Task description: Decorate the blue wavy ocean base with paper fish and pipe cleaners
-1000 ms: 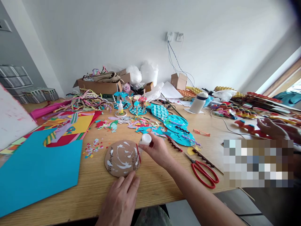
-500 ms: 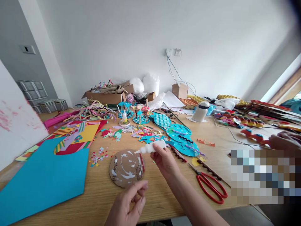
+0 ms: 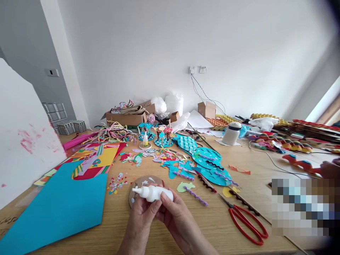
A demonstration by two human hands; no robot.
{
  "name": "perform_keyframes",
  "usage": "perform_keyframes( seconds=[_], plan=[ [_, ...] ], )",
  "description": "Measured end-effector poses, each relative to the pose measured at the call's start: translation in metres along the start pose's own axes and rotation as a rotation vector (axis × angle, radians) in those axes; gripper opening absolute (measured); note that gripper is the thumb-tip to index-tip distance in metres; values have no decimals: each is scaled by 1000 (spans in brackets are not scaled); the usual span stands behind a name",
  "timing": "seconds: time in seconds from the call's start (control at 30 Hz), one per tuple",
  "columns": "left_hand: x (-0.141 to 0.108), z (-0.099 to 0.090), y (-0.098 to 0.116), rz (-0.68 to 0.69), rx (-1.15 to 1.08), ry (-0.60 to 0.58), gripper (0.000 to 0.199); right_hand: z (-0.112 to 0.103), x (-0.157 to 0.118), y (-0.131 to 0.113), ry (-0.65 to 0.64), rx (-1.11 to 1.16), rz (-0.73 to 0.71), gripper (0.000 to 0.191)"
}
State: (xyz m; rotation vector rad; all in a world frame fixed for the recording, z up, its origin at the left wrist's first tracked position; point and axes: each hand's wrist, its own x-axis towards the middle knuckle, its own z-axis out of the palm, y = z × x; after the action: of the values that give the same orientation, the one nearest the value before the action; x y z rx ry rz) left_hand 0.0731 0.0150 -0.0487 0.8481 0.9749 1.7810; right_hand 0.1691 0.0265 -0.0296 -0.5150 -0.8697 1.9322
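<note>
The squeeze bottle (image 3: 152,193) is white; the cardboard disc (image 3: 139,183) is brown with white blobs; the scissor handles (image 3: 249,223) at lower right are red; the paper sheet (image 3: 77,202) at lower left is blue.

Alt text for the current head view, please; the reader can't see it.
The left hand and right hand hold a white bottle nearly level, its nozzle pointing left, partly hiding a cardboard disc with white smears on a wooden table. A large blue sheet lies to the left and red-handled scissors to the right, with colorful paper scraps beyond.
</note>
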Motion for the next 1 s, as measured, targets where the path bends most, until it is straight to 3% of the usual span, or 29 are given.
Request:
perform_keyframes(
  seconds=[0.17, 0.4, 0.57, 0.8, 0.93, 1.0],
  plan=[
    [7, -10, 11, -59, 57, 16, 49, -3, 1, -5, 11, -436, -230, 38],
    [0, 0, 37, -130, 7, -141, 41, 3, 1, -20, 53, -988, -469, 29],
    [3, 5, 44, -85, 49, -164, 33, 5, 6, -18, 103, -973, -500, 30],
    [17, 6, 57, -136, 211, -245, 36, -3, 17, -14, 79, -850, -413, 32],
    [51, 5, 77, -36, 408, -285, 40, -9, 19, -24, 129, -960, -460, 42],
    [82, 3, 89, 81, 543, -220, 40, -13, 19, -30, 175, -1029, -507, 43]
  ],
)
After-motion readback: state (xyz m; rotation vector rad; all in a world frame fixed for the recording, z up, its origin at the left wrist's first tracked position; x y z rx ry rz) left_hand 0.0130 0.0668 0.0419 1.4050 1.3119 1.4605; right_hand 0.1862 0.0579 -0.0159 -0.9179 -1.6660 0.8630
